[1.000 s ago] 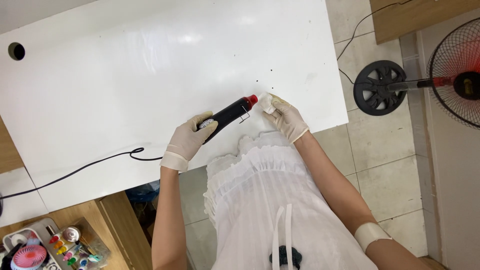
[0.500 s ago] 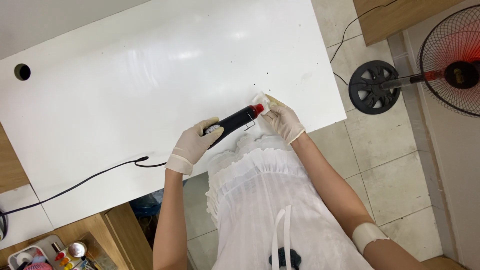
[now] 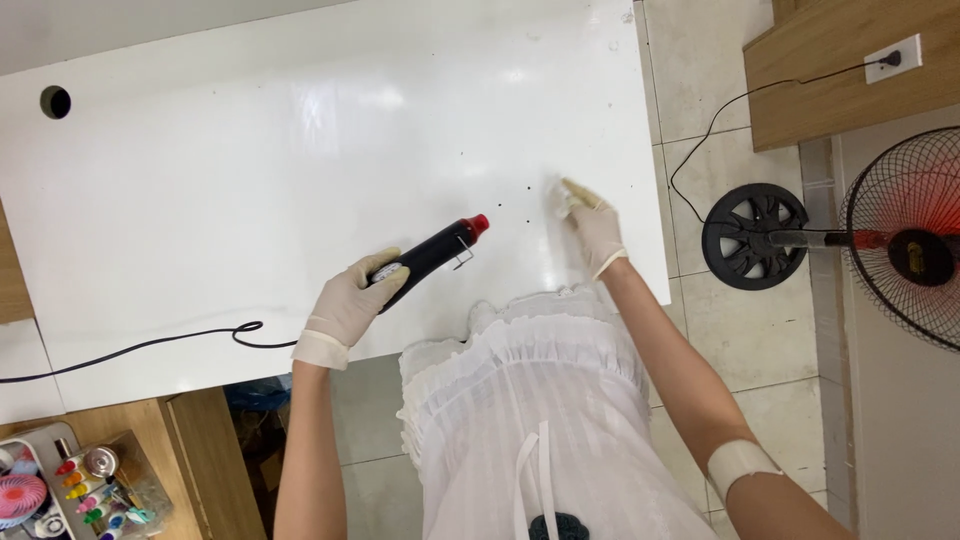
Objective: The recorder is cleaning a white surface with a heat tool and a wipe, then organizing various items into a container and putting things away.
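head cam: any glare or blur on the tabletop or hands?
Head view: soft glare patches on the glossy white table; left hand on the black heat tool is sharp; right hand slightly soft, the small pale thing under it unclear.

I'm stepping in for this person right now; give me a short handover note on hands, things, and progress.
Left hand: gloved, grip closed round the black heat gun, red nozzle toward the table's middle, cord trailing left.
Right hand: gloved, pressing a small pale piece onto the white table.
Done: gun and piece are apart.
Left: cannot tell; small dark specks remain on the table near the nozzle.
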